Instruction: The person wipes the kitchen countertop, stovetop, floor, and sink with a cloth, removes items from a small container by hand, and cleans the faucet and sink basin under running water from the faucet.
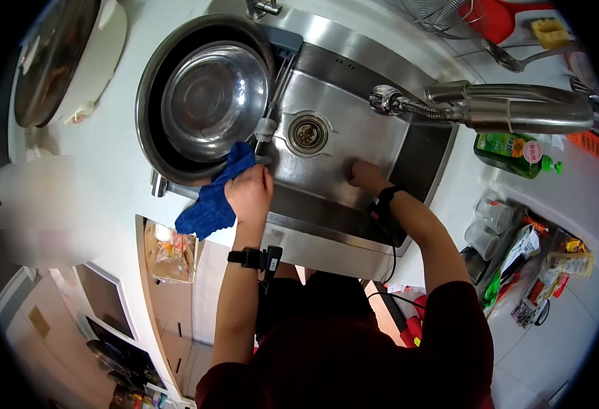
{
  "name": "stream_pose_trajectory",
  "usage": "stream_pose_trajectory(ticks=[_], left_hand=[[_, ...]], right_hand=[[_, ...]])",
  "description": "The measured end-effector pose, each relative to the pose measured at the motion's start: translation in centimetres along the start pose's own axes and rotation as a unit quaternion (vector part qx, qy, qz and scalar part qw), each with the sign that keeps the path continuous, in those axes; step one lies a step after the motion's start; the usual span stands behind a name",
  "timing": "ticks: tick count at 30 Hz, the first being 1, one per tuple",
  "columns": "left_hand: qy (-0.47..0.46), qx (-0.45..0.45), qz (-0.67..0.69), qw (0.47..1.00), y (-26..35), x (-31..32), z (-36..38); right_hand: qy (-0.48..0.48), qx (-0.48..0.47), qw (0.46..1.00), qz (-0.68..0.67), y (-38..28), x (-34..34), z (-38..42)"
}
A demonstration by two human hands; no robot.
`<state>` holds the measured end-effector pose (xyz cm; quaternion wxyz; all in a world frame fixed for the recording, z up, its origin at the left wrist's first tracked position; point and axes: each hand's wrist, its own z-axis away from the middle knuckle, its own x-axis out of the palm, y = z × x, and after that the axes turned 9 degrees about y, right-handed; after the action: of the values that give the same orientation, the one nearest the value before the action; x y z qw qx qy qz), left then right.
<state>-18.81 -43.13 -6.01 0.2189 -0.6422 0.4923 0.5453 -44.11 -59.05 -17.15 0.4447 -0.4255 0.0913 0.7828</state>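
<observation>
My left hand [250,193] is closed round a blue cloth [212,204] at the front rim of the basin, and part of the cloth hangs over the counter edge. Inside the large dark-rimmed basin [151,146] rests a shiny metal bowl [211,102]. Low in the steel sink [361,109], near its front right part, my right hand [367,176] has its fingers curled in. Whatever those fingers may hold is hidden. A drain strainer [307,133] sits in the sink floor, left of my right hand.
A faucet [517,112] reaches over the sink from the right. Beside it stands a green dish soap bottle [511,153]. Plastic cups [482,238] and packets lie further right. A lidded pan [61,61] is at the far left. A thin cable hangs from my right wrist.
</observation>
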Motion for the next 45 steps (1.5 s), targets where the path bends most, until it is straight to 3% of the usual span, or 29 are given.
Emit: stream_pose_trajectory(ticks=[5,7,9,10,12,16,18,22,24,27,36,42,45], left_hand=[[-0.006,0.008,-0.011,1.000,0.1,0.4,-0.1],[0.033,0.018,0.018,0.999,0.2,0.5,-0.2],[0.036,0.015,0.018,0.999,0.1,0.5,-0.2],[0.037,0.014,0.023,0.999,0.2,0.5,-0.1],[0.027,0.009,0.023,0.999,0.1,0.4,0.0],[0.014,0.004,0.037,0.999,0.1,0.3,0.0],[0.024,-0.002,0.036,0.999,0.1,0.3,0.0],[0.036,-0.009,0.046,0.998,0.1,0.5,0.0],[0.053,0.008,0.056,0.997,0.0,0.5,0.0],[0.057,0.005,0.059,0.997,0.1,0.4,-0.1],[0.075,-0.010,0.094,0.993,0.0,0.7,-0.1],[0.046,0.018,0.123,0.991,-0.8,1.5,0.5],[0.053,0.051,0.267,0.961,-1.2,-2.7,1.5]], right_hand=[[0.015,-0.018,1.000,0.018,-0.8,0.9,0.4],[0.028,-0.036,0.999,0.021,-1.6,-0.1,-0.5],[0.040,0.013,0.980,-0.196,-2.7,-1.4,-2.6],[0.038,0.011,0.980,-0.196,-3.3,-1.7,-3.8],[0.121,0.013,0.945,-0.305,-4.1,-2.0,-6.0],[0.141,-0.033,0.959,-0.245,-4.8,-2.0,-7.7],[0.239,-0.147,0.950,-0.137,-5.1,-1.3,-7.7],[0.173,-0.170,0.969,-0.034,-6.2,-0.5,-7.6],[0.125,-0.138,0.982,0.031,-7.0,-0.9,-7.7],[0.129,-0.154,0.978,0.057,-7.5,-1.9,-7.8],[0.291,-0.182,0.934,-0.102,-6.9,-5.5,-3.5],[0.327,-0.276,0.902,-0.060,-11.0,-12.6,4.8],[0.322,-0.309,0.891,-0.087,-15.6,-14.6,8.5]])
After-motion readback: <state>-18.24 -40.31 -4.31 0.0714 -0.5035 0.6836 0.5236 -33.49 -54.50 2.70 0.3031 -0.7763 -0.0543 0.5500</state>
